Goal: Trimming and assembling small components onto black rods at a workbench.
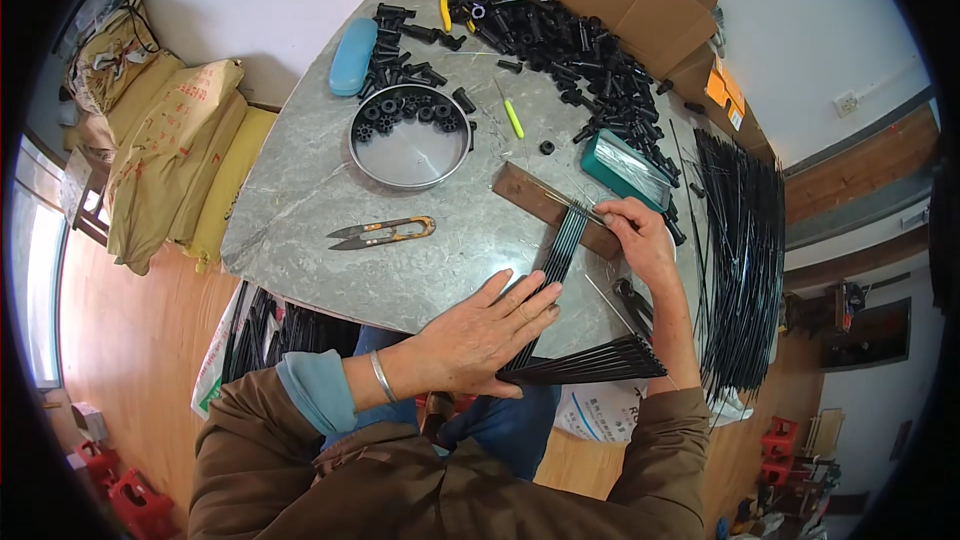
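a person seated at a grey stone-patterned table [300,210] works a row of thin black rods [556,260] that fans out toward the near edge of the table and narrows where it meets a brown wooden block [530,195]. the left hand [480,330], a metal bangle on its wrist, lies flat with fingers spread and extended, pressing down on the near part of the rods. the right hand [635,235] rests at the block, its fingers curled and pinched at the far ends of the rods; what exactly they grip cannot be told. black pliers [632,302] lie just beside the right wrist. a teal box [625,168] sits just beyond the right hand. a pair of thread snips [382,232] lies on the table to the left, near a round metal tin [410,150] holding small black caps. a blue case [353,56] and a heap of black plastic parts [560,40] cover the far side of the table, and a large bundle of black rods [740,260] lies along the right edge
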